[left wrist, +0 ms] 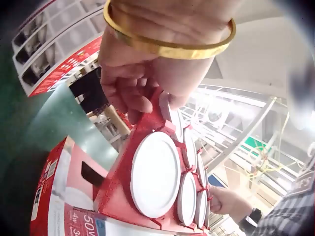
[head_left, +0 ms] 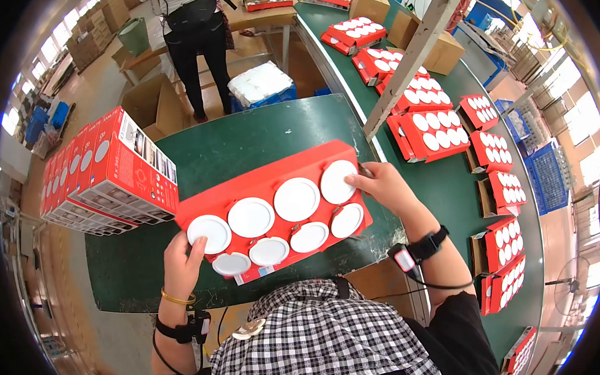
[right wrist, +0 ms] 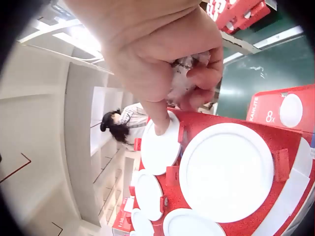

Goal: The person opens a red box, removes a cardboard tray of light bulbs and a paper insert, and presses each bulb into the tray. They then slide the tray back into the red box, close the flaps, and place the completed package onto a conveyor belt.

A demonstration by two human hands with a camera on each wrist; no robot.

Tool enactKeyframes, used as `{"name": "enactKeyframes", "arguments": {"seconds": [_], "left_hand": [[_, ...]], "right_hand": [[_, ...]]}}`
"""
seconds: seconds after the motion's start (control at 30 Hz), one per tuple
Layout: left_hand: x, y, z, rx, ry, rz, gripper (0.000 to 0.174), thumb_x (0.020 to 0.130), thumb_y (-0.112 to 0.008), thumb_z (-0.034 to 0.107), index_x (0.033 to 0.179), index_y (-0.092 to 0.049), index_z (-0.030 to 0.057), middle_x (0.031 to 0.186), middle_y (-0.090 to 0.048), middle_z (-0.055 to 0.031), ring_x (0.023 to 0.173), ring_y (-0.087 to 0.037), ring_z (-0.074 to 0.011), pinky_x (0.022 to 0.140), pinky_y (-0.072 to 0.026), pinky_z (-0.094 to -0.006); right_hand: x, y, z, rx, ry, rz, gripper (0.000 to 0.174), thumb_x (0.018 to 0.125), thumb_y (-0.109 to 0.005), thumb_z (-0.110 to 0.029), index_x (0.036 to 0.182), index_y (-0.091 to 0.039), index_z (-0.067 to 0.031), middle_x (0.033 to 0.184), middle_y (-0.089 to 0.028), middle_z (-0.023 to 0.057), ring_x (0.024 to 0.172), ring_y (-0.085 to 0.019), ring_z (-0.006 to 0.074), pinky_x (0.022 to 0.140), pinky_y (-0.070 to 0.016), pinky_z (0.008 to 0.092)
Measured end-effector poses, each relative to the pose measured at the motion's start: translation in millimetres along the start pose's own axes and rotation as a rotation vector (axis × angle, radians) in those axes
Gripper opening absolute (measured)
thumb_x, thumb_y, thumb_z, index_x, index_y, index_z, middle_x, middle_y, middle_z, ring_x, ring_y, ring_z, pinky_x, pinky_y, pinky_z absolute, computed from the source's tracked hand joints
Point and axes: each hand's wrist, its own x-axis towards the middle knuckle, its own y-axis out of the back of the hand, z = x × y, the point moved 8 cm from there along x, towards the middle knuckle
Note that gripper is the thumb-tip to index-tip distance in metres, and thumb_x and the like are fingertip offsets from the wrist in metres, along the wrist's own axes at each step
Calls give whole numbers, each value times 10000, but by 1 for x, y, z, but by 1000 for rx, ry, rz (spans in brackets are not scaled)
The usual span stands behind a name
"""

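Both hands hold a red cardboard box (head_left: 264, 166) tilted above the green table (head_left: 203, 134), with white round lamps set in two rows on its face. My left hand (head_left: 181, 266) grips the near left corner, thumb on the end lamp (head_left: 209, 234); in the left wrist view its fingers (left wrist: 128, 96) curl round the box edge. At the far right corner my right hand (head_left: 386, 184) grips, its thumb pressing a lamp (right wrist: 161, 145) and its fingers bent behind the box. Those right fingers are around a pale, shiny part at the back, its kind unclear.
Printed red boxes (head_left: 126, 161) stand in a row on the table's left. To the right, a green conveyor (head_left: 439, 186) carries several red boxes of lamps. A metal post (head_left: 410, 66) rises between table and conveyor. Another person (head_left: 193, 38) stands beyond the table, near a blue crate (head_left: 263, 97).
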Motion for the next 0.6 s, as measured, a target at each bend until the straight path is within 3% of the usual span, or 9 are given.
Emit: {"name": "enactKeyframes", "arguments": {"seconds": [0.13, 0.17, 0.3, 0.37, 0.4, 0.43, 0.47, 0.5, 0.6], "left_hand": [[12, -36, -62, -64, 254, -146, 306, 980, -631, 271, 947, -660, -32, 641, -560, -31, 551, -510, -79, 513, -412, -284], [11, -47, -77, -57, 333, -180, 337, 1001, -600, 293, 957, -666, -35, 694, -582, -10, 609, -514, -84, 564, -424, -271], [10, -58, -102, 75, 255, -138, 402, 1012, -568, 320, 992, -624, -78, 720, -594, -124, 694, -537, -158, 677, -469, -350], [1, -56, -111, 202, 308, -125, 394, 1015, -561, 313, 1014, -622, -77, 792, -619, -165, 744, -541, -140, 677, -462, -332], [-6, -55, -118, 129, 296, -118, 439, 1022, -538, 372, 1087, -623, -53, 982, -663, -201, 846, -632, -246, 716, -506, -373], [-13, -59, -113, 122, 285, -126, 439, 1022, -538, 372, 1087, -623, -53, 982, -663, -201, 846, -632, -246, 716, -506, -373], [-24, -59, -111, -155, 412, -60, 450, 1032, -520, 381, 1208, -577, -30, 1117, -639, -174, 953, -630, -242, 776, -522, -375], [-37, -60, -111, -434, 533, -4, 489, 1041, -502, 389, 1328, -530, -6, 1252, -616, -148, 1059, -627, -238, 837, -537, -378], [-69, -86, -113, -814, 665, -207, 574, 1054, -476, 369, 1489, -348, 18, 1416, -503, -116, 1241, -557, -253, 972, -514, -406]], "right_hand": [[48, -47, 61, -26, -237, -229, 469, 836, -771, -426, 713, -607, -4, 589, -544, 35, 497, -486, 135, 428, -336, 335], [57, -57, 74, -114, -268, -258, 505, 819, -781, -455, 701, -592, -2, 589, -546, 48, 496, -496, 150, 436, -358, 334], [68, -76, 104, -151, -276, -262, 549, 804, -769, -515, 714, -601, 0, 626, -581, 72, 501, -547, 171, 460, -428, 340], [62, -71, 113, -90, -327, -261, 541, 825, -750, -506, 799, -659, 27, 692, -640, 107, 604, -622, 203, 553, -494, 359], [58, -64, 124, -92, -332, -250, 541, 825, -750, -506, 799, -659, 27, 692, -640, 107, 604, -622, 203, 553, -494, 359], [57, -43, 133, -47, -245, -67, 543, 838, -735, -505, 882, -680, 33, 765, -672, 128, 688, -647, 221, 627, -515, 369], [53, -25, 141, -3, -158, 121, 555, 851, -720, -504, 965, -702, 39, 838, -704, 149, 772, -672, 238, 700, -536, 379], [50, -23, 152, -6, -165, 149, 555, 851, -720, -504, 965, -702, 39, 838, -704, 149, 772, -672, 238, 700, -536, 379], [25, -38, 197, -49, -392, -103, 569, 875, -691, -510, 1137, -693, -5, 1019, -722, 138, 907, -669, 222, 826, -528, 366]]}}
